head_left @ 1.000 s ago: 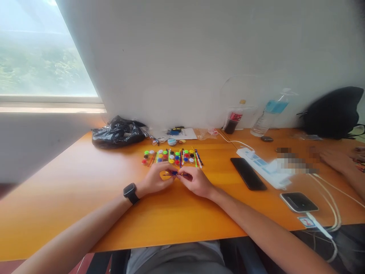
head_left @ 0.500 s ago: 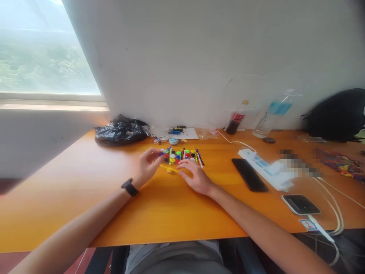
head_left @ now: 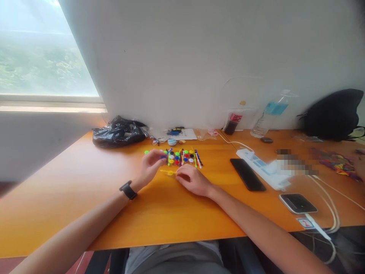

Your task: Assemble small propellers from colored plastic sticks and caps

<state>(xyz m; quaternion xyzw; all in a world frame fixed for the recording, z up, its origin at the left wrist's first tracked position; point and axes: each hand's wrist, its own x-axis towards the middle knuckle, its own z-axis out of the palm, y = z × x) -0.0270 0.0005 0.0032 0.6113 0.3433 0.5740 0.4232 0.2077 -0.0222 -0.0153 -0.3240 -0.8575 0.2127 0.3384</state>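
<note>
Over the left part of a cluster of coloured pieces, my left hand [head_left: 152, 164] is closed, its fingertips pinching a blue arrow-shaped piece [head_left: 170, 151]. My right hand [head_left: 193, 179] lies lower and to the right, thumb and fingers together at the right end of a yellow arrow-shaped piece [head_left: 170, 173] with a round disc at its middle. Just beyond both hands are rows of small round discs [head_left: 177, 158] in several colours. Thin arrow-shaped sticks [head_left: 197, 158] lie between and beside them. My left hand hides some discs.
Along the wall are a black plastic bag [head_left: 118, 133], a white paper [head_left: 188, 134], a cola bottle [head_left: 233, 123] and a water bottle [head_left: 264, 121]. To the right lie a black phone [head_left: 247, 175], a white power strip [head_left: 261, 167], a charging device [head_left: 298, 203] and cables.
The fingers of my right hand have drawn together at the yellow piece's end. My left hand has shifted slightly right and down with the blue piece. The view has turned a little.
</note>
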